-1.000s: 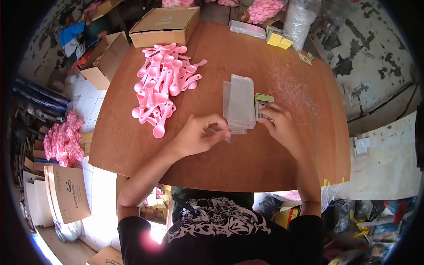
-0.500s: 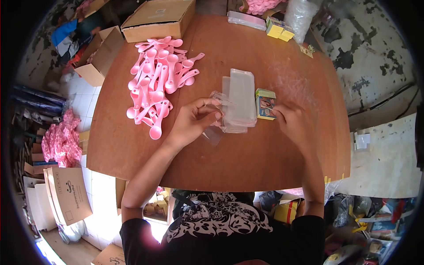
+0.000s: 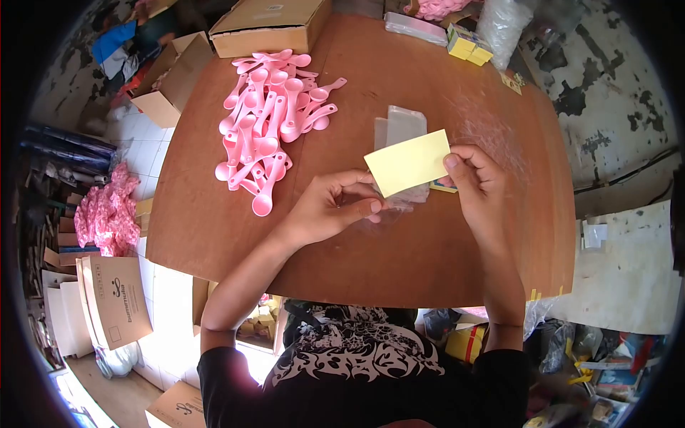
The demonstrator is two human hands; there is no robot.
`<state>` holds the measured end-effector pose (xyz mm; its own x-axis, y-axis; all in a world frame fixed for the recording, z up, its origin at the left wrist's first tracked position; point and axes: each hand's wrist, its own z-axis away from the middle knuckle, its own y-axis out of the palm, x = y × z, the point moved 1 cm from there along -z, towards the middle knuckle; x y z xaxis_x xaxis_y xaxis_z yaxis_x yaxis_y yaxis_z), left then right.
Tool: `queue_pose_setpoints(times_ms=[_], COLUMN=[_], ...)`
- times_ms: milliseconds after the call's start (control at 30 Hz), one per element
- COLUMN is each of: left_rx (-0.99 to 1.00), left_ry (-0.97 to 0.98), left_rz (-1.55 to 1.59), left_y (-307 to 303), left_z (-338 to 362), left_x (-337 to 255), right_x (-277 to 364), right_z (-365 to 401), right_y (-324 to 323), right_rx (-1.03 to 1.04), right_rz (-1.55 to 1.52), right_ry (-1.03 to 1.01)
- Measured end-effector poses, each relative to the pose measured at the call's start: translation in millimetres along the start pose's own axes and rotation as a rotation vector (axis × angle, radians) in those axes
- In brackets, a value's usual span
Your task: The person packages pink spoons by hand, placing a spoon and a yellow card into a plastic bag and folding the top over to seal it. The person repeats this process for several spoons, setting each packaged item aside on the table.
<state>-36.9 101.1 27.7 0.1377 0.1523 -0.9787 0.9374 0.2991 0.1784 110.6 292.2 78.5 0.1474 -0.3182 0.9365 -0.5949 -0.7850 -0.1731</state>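
My right hand [image 3: 477, 187] holds up a pale yellow card [image 3: 408, 162] by its right end, above the brown table [image 3: 399, 250]. My left hand [image 3: 330, 207] pinches a small clear plastic sleeve [image 3: 389, 209] just below the card. A stack of clear sleeves [image 3: 401, 125] lies on the table behind the card. A small printed pack of cards [image 3: 444, 186] lies under my right fingers, mostly hidden. A pile of pink plastic spoons [image 3: 270, 121] lies to the left of my left hand.
A cardboard box [image 3: 270, 27] stands at the table's far edge, with a wrapped bundle [image 3: 417, 27] and yellow packs [image 3: 468, 43] at the far right. An open carton [image 3: 170, 96] and more boxes [image 3: 114, 299] sit on the floor to the left.
My right hand lifted a yellow card from the pack and now holds it up. My left hand picked a clear sleeve off the stack and brought it under the card.
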Motion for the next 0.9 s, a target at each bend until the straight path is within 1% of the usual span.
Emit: queue_pose_setpoints(times_ms=[67,133,167,233,267,300,433,500,533,600,633,667,700,733,767,800,833,867,900], left_rx=[0.002,0.009,0.002,-0.002,-0.009,-0.017,-0.020,-0.046,-0.050,-0.106,-0.112,-0.106,-0.101,-0.109,-0.119,-0.132,-0.143,-0.158,-0.172], left_ry=[0.005,0.009,-0.021,-0.049,-0.078,-0.107,-0.126,-0.019,-0.016,0.142,0.142,0.102,0.062,0.062,0.127,0.192,0.192,0.241,0.290], left_rz=[-0.027,-0.051,-0.052,-0.052,-0.078,-0.105,-0.233,-0.217,-0.220,-0.271,-0.276,-0.284,-0.291,-0.297,-0.314,-0.329,-0.332,-0.382,-0.433], left_y=[-4.1,-3.9,-0.7,6.4,10.5,13.7,20.7,21.1,21.9,23.5,23.8,24.3,24.4,23.9,23.5,23.1,22.7,22.3,20.9], left_z=[1.8,3.6,4.3,4.8,5.5,6.2,8.1,8.2,8.2,9.0,11.0,13.6,15.9,17.5,19.1,21.3,24.1,27.1,30.2], left_x=[0.3,-1.1,-2.9,-6.4,-8.1,-10.2,-20.2,-13.4,-11.0,-12.1,-15.5,-20.7,-24.2,-23.6,-22.1,-21.6,-22.8,-25.7,-28.0], right_x=[-4.3,-4.1,-2.1,9.8,13.0,12.9,16.0,15.6,15.3,17.6,18.7,20.2,20.6,20.2,20.0,18.8,17.4,16.0,20.7], right_z=[-0.2,2.6,4.0,6.8,8.9,11.6,17.8,18.5,20.1,22.5,23.3,23.6,23.4,23.4,23.4,23.3,23.5,24.8,21.7], right_y=[-2.7,-6.9,-7.0,-0.7,5.3,7.4,16.2,22.1,21.9,24.7,26.9,28.1,28.7,30.0,32.1,34.8,38.0,41.3,46.2], right_rx=[0.050,0.166,0.166,0.211,0.189,0.186,0.257,0.291,0.353,0.382,0.409,0.412,0.451,0.490,0.496,0.553,0.610,0.657,0.667], right_rz=[0.003,0.145,0.146,0.308,0.228,0.229,0.328,0.413,0.444,0.440,0.438,0.432,0.305,0.179,0.174,0.110,0.047,0.123,0.119], right_ry=[-0.024,0.009,0.007,-0.126,-0.087,-0.086,-0.098,-0.370,-0.356,-0.342,-0.324,-0.330,-0.200,-0.069,-0.073,0.008,0.089,0.062,0.058])
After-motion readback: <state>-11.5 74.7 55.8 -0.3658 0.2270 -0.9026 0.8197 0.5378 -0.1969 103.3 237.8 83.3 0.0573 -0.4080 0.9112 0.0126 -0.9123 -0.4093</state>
